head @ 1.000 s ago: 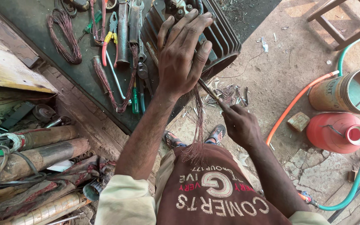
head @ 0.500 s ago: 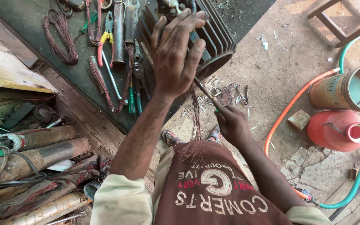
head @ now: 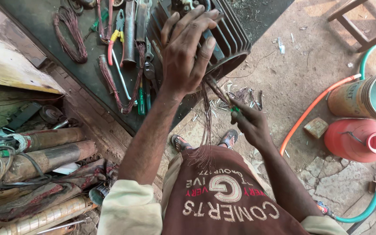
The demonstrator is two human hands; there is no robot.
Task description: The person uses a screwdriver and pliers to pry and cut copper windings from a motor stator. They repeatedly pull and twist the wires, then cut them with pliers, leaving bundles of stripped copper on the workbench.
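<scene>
The finned motor housing [head: 223, 39] sits at the desk's [head: 35, 17] near edge, left hand [head: 186, 61] spread flat on it. The right hand [head: 249, 124] pinches a thin tool [head: 223, 98] prying copper wires [head: 206, 126]; press firmly, lever gently.

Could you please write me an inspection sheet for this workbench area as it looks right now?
Surface: dark green bench top, crowded with tools; bare earth floor beside it.
Job's things: black finned motor housing at the bench edge; bundle of copper wires hanging from it toward the person's chest.
Clutter: pliers with yellow and red handles, green screwdriver, copper wire coils; wire scraps on the floor.
Hands: left hand spread on the housing; right hand closed around a thin tool with a green handle.
Cables: orange hose and green hose on the floor.
Surroundings: red container, open drum, rusty cylinders.
</scene>
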